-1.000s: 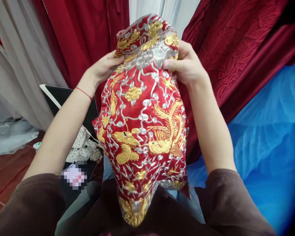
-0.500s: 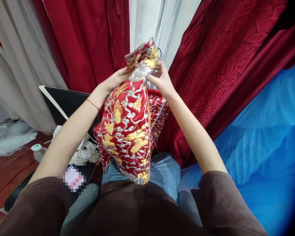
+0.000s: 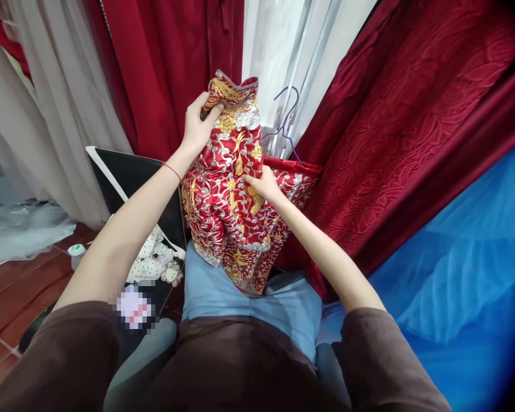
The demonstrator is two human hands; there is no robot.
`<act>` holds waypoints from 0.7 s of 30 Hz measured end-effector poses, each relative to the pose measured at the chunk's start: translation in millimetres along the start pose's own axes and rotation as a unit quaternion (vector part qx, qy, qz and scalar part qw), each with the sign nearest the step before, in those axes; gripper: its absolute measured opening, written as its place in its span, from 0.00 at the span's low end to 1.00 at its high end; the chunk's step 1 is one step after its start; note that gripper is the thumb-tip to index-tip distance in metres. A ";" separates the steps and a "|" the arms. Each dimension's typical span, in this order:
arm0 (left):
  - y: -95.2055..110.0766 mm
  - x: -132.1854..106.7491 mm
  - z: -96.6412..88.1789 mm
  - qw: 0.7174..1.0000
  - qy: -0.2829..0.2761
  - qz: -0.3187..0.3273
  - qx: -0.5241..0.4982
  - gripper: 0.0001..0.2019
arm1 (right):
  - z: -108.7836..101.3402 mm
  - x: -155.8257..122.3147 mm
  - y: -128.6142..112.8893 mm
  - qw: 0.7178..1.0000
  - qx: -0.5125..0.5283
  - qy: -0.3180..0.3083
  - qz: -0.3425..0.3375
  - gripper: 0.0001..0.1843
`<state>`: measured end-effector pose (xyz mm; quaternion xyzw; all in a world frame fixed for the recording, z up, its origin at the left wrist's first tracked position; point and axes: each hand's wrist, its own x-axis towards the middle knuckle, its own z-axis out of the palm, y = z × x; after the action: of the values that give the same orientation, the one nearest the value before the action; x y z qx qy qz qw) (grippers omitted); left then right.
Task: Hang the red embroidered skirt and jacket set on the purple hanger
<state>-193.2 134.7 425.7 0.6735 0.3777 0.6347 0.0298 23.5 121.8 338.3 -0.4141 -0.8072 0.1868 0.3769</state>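
Observation:
An embroidered red jacket (image 3: 229,189), worked in gold and silver thread, is held up in front of me above my lap. My left hand (image 3: 201,121) is closed on it near its stand-up collar, thumb on the front. Lower down, my right hand (image 3: 264,184) grips the right edge of the same jacket, with the thumb in front and the other fingers hidden behind. Behind it, on a purple hanger (image 3: 288,123), hangs a matching red embroidered skirt (image 3: 298,182), partly covered by the jacket.
Dark red gowns hang at the left (image 3: 167,68) and right (image 3: 395,114). A blue tulle dress (image 3: 467,274) fills the lower right. To the left are a black seat or panel (image 3: 133,177), a polka-dot cloth bag (image 3: 154,260) and a bottle (image 3: 76,252).
The jacket has turned upright and its collar has shifted left. My right hand has moved down from the collar to its side. The purple hanger and more of the skirt now show.

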 end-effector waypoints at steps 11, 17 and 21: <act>-79.9 31.6 5.0 0.988 -0.024 -0.119 -0.099 0.18 | 35.3 7.9 -3.6 0.961 -0.213 0.010 -0.174 0.38; -66.8 36.6 1.0 0.993 -0.037 -0.069 -0.093 0.25 | 79.7 44.8 13.1 0.849 -0.309 -0.173 -0.392 0.27; -70.1 37.1 -28.2 0.995 -0.034 -0.055 -0.079 0.29 | 111.8 95.4 22.3 0.869 -0.343 -0.122 -0.334 0.25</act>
<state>-254.4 192.5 425.6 0.6684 0.3615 0.6368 0.1307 -85.6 213.3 295.7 -0.1968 -0.9501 -0.1901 0.1496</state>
